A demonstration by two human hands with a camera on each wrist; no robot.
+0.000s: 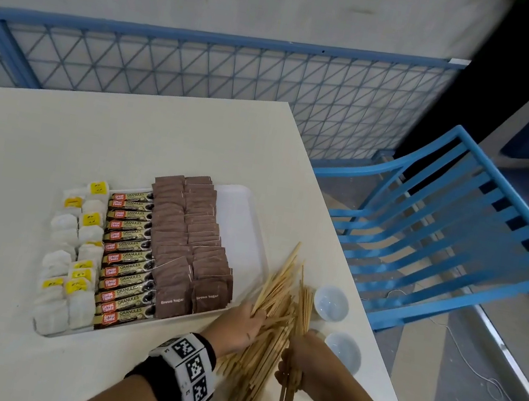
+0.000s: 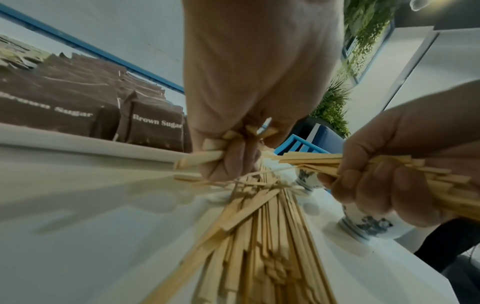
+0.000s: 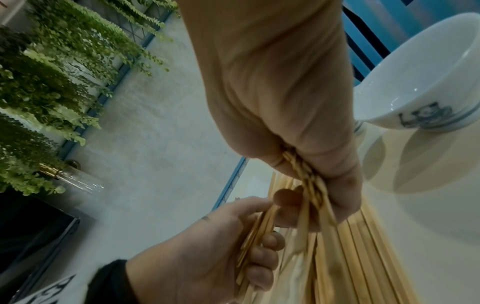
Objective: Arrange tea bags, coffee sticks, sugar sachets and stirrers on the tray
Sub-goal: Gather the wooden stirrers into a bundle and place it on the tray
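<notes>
**A:** Status of the stirrers (image 1: 271, 326)?

**B:** A loose heap lies on the table (image 1: 126, 143) at its right edge, just beside the tray (image 1: 239, 217). The left hand (image 1: 237, 329) grips one fanned bunch; the right hand (image 1: 306, 363) is closed round another. Tea bags (image 1: 70, 256), coffee sticks (image 1: 127, 258) and sugar sachets (image 1: 191, 240) fill three rows; the tray's right strip is bare.

**A:** Procedure?

**B:** Square the ends against the table, then lay the bunch parallel to the tray's right rim. The bowls (image 1: 331, 303) stand close, possibly touching stray sticks; keep clear.
</notes>
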